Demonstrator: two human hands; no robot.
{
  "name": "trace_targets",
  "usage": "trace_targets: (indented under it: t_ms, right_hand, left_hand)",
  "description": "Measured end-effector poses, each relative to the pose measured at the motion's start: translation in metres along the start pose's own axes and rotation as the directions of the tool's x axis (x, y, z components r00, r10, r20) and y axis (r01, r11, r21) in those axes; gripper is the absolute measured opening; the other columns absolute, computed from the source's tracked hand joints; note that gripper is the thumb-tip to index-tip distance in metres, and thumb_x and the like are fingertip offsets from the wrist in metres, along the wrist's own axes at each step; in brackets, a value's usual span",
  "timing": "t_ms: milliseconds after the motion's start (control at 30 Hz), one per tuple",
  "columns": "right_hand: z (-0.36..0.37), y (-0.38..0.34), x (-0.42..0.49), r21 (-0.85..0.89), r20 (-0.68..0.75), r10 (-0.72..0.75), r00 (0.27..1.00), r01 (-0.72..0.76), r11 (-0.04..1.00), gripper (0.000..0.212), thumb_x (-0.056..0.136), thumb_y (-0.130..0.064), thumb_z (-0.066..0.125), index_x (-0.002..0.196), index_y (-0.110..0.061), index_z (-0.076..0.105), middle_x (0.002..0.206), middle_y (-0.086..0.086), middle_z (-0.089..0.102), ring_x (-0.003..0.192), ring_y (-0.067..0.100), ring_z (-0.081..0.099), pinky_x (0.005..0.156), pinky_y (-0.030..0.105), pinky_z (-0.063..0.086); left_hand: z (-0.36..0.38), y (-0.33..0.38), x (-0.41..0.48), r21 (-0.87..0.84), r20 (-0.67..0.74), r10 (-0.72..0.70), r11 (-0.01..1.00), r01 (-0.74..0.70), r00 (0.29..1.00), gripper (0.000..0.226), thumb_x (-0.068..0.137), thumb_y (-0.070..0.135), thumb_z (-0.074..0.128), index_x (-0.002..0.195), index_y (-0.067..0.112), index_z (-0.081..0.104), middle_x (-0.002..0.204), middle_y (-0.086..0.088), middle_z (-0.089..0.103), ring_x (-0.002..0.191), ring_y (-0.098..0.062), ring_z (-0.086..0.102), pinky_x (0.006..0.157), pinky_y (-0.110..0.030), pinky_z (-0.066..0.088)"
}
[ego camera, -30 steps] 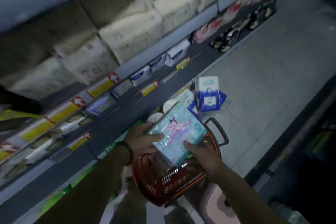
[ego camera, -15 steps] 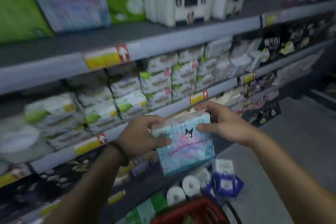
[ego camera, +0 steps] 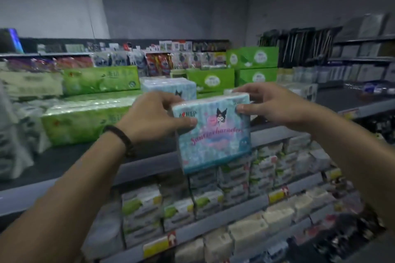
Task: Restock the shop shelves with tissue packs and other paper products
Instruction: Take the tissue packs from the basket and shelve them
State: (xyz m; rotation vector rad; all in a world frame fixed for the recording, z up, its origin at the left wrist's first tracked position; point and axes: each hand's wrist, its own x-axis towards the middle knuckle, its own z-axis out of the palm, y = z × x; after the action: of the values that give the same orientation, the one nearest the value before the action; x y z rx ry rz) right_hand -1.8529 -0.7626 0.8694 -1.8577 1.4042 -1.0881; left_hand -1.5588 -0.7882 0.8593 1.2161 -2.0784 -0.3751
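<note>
The long green packs (ego camera: 85, 121) lie on the top shelf (ego camera: 59, 162) at 9 o'clock of the blue tissue pack (ego camera: 213, 141), which hangs in the air just before the shelf's front edge. The left hand (ego camera: 154, 117) has its grip closed on the upper left corner, and the right hand (ego camera: 271, 104) pinches the upper right one. Held only at the top, the pack could, I think, catch its low edge on the shelf front or push over the same blue pack (ego camera: 168, 88) at 12 o'clock; barer shelf lies at 2 o'clock.
</note>
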Motion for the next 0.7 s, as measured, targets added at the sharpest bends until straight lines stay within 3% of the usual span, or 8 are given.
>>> trace_targets:
  t_ms: [133, 233, 300, 400, 533, 567, 633, 700]
  right_hand:
    - [0.02, -0.031, 0.05, -0.062, -0.025, -0.036, 0.999, 0.034, 0.998, 0.025, 0.102, -0.015, 0.071, 0.126, -0.013, 0.068, 0.116, 0.001, 0.08, 0.105, 0.02, 0.077, 0.077, 0.043, 0.068]
    - [0.034, -0.043, 0.08, -0.06, -0.027, -0.026, 0.999, 0.025, 0.998, 0.024, 0.102, -0.011, 0.071, 0.125, -0.01, 0.066, 0.116, 0.005, 0.078, 0.105, 0.022, 0.076, 0.085, 0.049, 0.067]
    - [0.041, -0.046, 0.098, -0.048, -0.043, -0.035, 0.998, 0.032, 0.998, 0.023, 0.102, -0.008, 0.07, 0.123, -0.013, 0.063, 0.113, 0.003, 0.076, 0.101, 0.02, 0.075, 0.085, 0.048, 0.067]
    - [0.051, -0.042, 0.124, -0.066, -0.078, -0.03, 0.997, 0.025, 0.998, 0.029, 0.1, -0.006, 0.071, 0.127, -0.013, 0.061, 0.116, 0.006, 0.073, 0.106, 0.026, 0.074, 0.087, 0.051, 0.066]
    - [0.071, -0.024, 0.151, -0.202, -0.149, -0.024, 0.989, -0.007, 0.979, 0.042, 0.096, -0.014, 0.078, 0.134, -0.018, 0.06, 0.128, 0.007, 0.068, 0.113, 0.03, 0.07, 0.093, 0.057, 0.063]
    - [0.076, -0.018, 0.155, -0.208, -0.165, -0.019, 0.986, -0.016, 0.978, 0.043, 0.095, -0.015, 0.079, 0.134, -0.018, 0.06, 0.131, 0.006, 0.067, 0.115, 0.03, 0.069, 0.094, 0.057, 0.063]
    - [0.085, -0.005, 0.163, -0.154, -0.174, 0.005, 0.985, -0.033, 0.987, 0.043, 0.096, -0.013, 0.079, 0.134, -0.016, 0.06, 0.134, 0.006, 0.065, 0.118, 0.031, 0.068, 0.093, 0.057, 0.063]
    - [0.091, 0.002, 0.164, -0.071, -0.17, 0.044, 0.985, -0.056, 0.996, 0.044, 0.098, -0.008, 0.075, 0.139, -0.012, 0.058, 0.129, 0.007, 0.064, 0.118, 0.033, 0.068, 0.09, 0.058, 0.064]
  left_hand:
    - [-0.033, -0.02, 0.035, -0.154, 0.034, -0.082, 0.984, 0.086, 0.996, 0.022, 0.083, 0.028, 0.086, 0.101, 0.017, 0.079, 0.097, 0.0, 0.08, 0.084, -0.015, 0.079, 0.074, -0.043, 0.067]
    - [-0.047, -0.04, 0.061, -0.156, 0.025, -0.118, 0.98, 0.12, 0.993, 0.046, 0.077, 0.03, 0.09, 0.115, 0.011, 0.075, 0.106, -0.006, 0.078, 0.089, -0.021, 0.079, 0.075, -0.045, 0.066]
    - [-0.054, -0.052, 0.077, -0.11, -0.016, -0.102, 0.989, 0.099, 0.995, 0.054, 0.073, 0.035, 0.091, 0.119, 0.012, 0.074, 0.108, -0.003, 0.077, 0.087, -0.021, 0.079, 0.075, -0.044, 0.066]
    - [-0.055, -0.064, 0.091, -0.002, -0.109, -0.094, 0.996, 0.094, 0.99, 0.047, 0.074, 0.037, 0.091, 0.112, 0.015, 0.076, 0.104, 0.0, 0.076, 0.085, -0.021, 0.076, 0.072, -0.039, 0.066]
    - [-0.043, -0.079, 0.103, 0.184, -0.163, -0.067, 0.978, 0.097, 0.984, 0.048, 0.076, 0.04, 0.089, 0.112, 0.012, 0.072, 0.108, -0.002, 0.07, 0.088, -0.019, 0.061, 0.059, -0.021, 0.045]
    - [-0.039, -0.082, 0.105, 0.21, -0.162, -0.064, 0.973, 0.098, 0.985, 0.047, 0.079, 0.038, 0.087, 0.113, 0.011, 0.07, 0.113, -0.005, 0.07, 0.091, -0.02, 0.06, 0.063, -0.023, 0.047]
    - [-0.033, -0.084, 0.104, 0.255, -0.155, -0.058, 0.962, 0.097, 0.986, 0.053, 0.084, 0.036, 0.084, 0.126, 0.01, 0.064, 0.131, -0.008, 0.062, 0.109, -0.026, 0.059, 0.088, -0.034, 0.052]
    - [-0.027, -0.085, 0.101, 0.278, -0.144, -0.061, 0.956, 0.1, 0.988, 0.059, 0.087, 0.034, 0.081, 0.136, 0.009, 0.058, 0.142, -0.012, 0.046, 0.12, -0.03, 0.054, 0.105, -0.038, 0.047]
